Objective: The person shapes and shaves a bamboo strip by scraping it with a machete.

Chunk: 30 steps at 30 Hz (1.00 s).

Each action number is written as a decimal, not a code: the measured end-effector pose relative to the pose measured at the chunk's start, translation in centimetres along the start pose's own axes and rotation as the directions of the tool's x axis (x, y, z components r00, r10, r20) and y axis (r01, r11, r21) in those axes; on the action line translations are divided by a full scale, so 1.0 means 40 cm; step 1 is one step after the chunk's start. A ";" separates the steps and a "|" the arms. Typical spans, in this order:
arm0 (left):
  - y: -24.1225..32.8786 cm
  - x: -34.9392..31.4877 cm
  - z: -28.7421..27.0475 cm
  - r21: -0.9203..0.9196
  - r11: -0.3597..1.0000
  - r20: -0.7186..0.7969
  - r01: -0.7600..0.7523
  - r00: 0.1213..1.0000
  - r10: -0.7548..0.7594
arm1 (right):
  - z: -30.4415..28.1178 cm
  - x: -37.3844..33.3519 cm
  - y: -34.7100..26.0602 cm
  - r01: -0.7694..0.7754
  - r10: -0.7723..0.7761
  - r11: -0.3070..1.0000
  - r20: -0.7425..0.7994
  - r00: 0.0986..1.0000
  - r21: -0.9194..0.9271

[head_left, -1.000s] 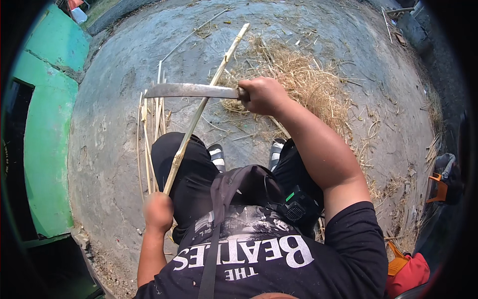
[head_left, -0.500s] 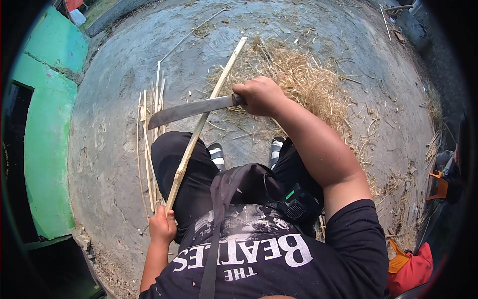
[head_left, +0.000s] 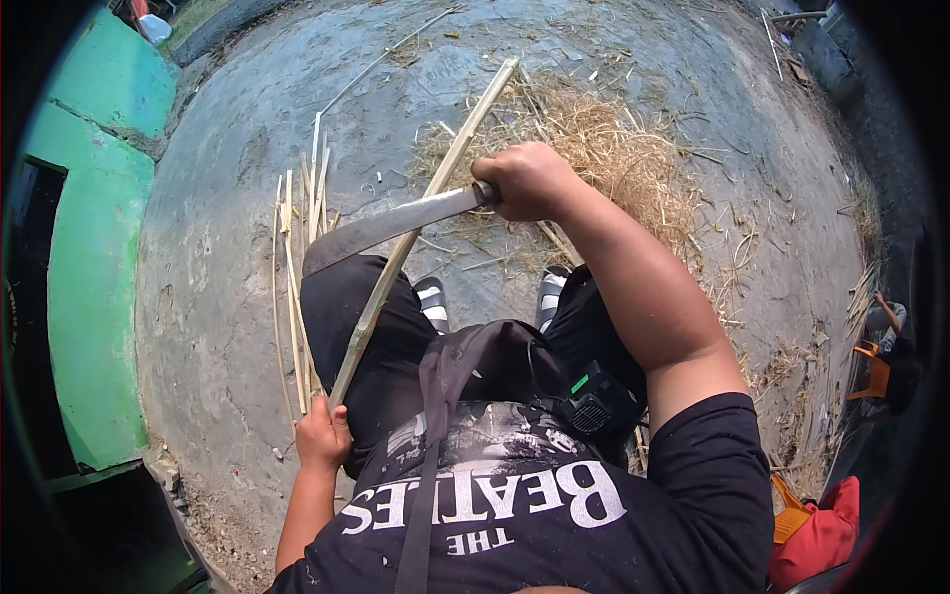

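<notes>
My left hand point(head_left: 323, 433) is closed round the near end of a long pale bamboo strip point(head_left: 394, 259), which slants up and away to the right across my left thigh. In my closed right hand point(head_left: 529, 181) is the dark handle of a machete point(head_left: 391, 226). Its broad, slightly curved blade points left and lies across the strip around mid-length. Whether the edge bites into the strip, I cannot tell. Several thin split strips point(head_left: 294, 287) lean together beside my left leg, close to the left hand.
A heap of straw-coloured shavings point(head_left: 614, 148) covers the concrete ahead, right of the strip. A green wall point(head_left: 94, 307) stands at left. Another person point(head_left: 888, 317) sits by an orange chair point(head_left: 871, 371) at far right. Red cloth point(head_left: 821, 540) hangs near my right side.
The strip's far end has shifted up and to the right, showing a different face. The machete blade is tilted more steeply, its tip a little lower. Both hands keep their grip.
</notes>
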<state>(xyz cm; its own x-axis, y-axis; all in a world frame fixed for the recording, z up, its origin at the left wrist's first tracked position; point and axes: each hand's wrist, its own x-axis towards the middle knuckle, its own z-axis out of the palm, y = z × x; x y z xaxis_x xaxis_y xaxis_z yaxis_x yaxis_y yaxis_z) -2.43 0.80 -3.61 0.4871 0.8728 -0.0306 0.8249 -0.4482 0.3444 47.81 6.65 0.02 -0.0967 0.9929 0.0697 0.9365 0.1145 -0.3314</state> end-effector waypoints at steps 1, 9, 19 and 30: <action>0.009 0.003 0.002 -0.006 1.000 0.011 -0.006 1.000 0.006 | -0.004 -0.004 0.054 -0.160 0.162 0.986 -0.041 0.986 0.037; 0.012 0.031 -0.004 -0.071 0.997 0.060 -0.007 0.998 0.012 | 0.021 -0.004 0.046 -0.225 0.243 0.966 -0.149 0.959 0.124; 0.018 0.038 0.018 -0.130 0.991 -0.044 -0.038 0.999 0.032 | -0.001 0.026 0.102 -0.379 0.415 0.907 -0.238 0.878 0.184; 0.031 0.024 -0.002 -0.120 0.992 -0.010 0.027 1.000 -0.028 | -0.046 -0.015 0.032 -0.200 0.189 0.975 -0.110 0.976 -0.099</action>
<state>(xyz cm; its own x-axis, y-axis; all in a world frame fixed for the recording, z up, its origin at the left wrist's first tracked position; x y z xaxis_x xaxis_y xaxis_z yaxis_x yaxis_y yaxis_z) -0.95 1.09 -3.15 0.4605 0.8871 -0.0307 0.7972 -0.3981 0.4539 49.71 6.14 1.29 0.1199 0.9868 0.1086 0.9655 -0.0904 -0.2441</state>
